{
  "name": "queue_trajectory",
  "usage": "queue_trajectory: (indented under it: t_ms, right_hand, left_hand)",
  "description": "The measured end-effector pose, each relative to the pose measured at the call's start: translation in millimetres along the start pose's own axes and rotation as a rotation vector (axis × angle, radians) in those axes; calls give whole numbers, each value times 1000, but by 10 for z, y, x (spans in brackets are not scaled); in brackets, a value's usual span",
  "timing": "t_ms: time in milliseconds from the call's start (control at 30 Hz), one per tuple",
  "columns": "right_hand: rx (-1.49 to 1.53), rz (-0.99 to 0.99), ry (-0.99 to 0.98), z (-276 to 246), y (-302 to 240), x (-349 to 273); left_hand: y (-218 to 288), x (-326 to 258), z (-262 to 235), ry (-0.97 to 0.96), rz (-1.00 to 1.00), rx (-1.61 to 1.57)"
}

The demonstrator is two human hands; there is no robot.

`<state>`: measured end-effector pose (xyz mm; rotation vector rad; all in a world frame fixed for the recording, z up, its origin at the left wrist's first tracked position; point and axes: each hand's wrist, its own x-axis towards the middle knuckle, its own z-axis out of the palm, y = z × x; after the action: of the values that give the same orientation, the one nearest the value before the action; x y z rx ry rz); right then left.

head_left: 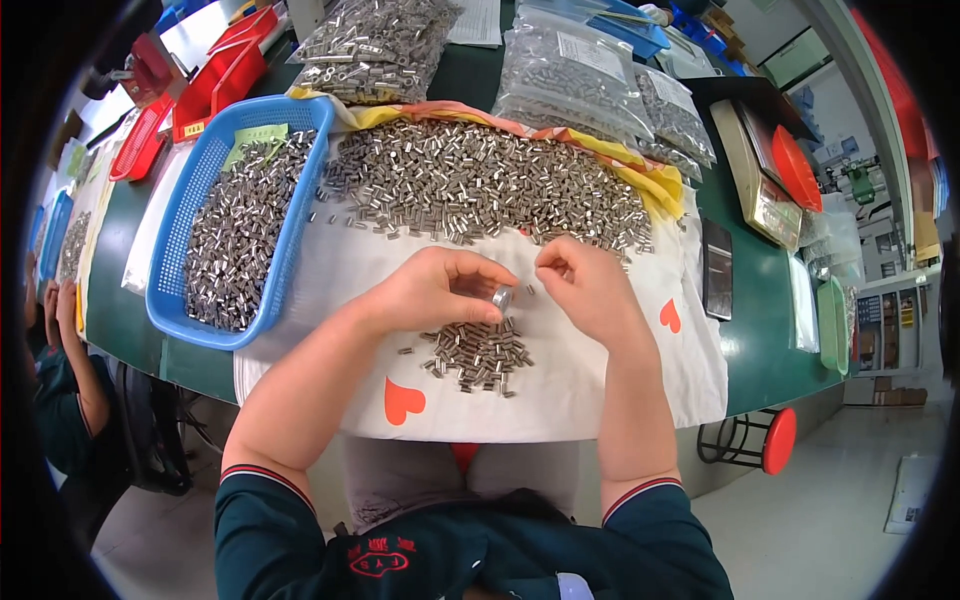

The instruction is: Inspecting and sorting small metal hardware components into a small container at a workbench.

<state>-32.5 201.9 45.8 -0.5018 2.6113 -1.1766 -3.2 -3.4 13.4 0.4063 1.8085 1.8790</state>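
My left hand [445,288] is closed around a small round silvery metal piece [502,298], its end showing between thumb and fingers. To its right, my right hand [585,285] is curled with thumb and fingertips together; whatever they pinch, if anything, is too small to make out. Below my left hand lies a small pile of short metal sleeves [478,357] on a white cloth [330,390] with red hearts. Beyond both hands spreads a large heap of similar metal sleeves [480,180].
At left stands a blue perforated basket [165,285] filled with metal sleeves. Plastic bags of parts [375,50] and more bags [570,80] lie at the back. A dark phone-like slab [717,270] is at right, a red stool [779,441] beyond the table. Another person's hands [62,305] show far left.
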Motion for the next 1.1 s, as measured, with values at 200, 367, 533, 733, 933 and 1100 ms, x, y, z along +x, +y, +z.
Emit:
queue_trajectory:
  t_ms: [200, 367, 533, 733, 933, 1100]
  right_hand:
    - [-211, -138, -185, 81, 37, -41]
    - [-146, -193, -434, 68, -59, -119]
    - [105, -52, -92, 88, -94, -83]
    - [188, -320, 148, 284, -55, -12]
    - [179, -262, 182, 289, -101, -43]
    - [108, -274, 189, 308, -116, -78]
  left_hand:
    - [-124, -4, -24, 73, 4, -153]
    - [-124, -14, -14, 102, 8, -195]
    - [-86, -15, -17, 101, 2, -186]
    - [-149, 26, -32, 203, 27, -221]
    - [-109, 35, -21, 216, 32, -204]
    - [-160, 13, -34, 191, 42, -191]
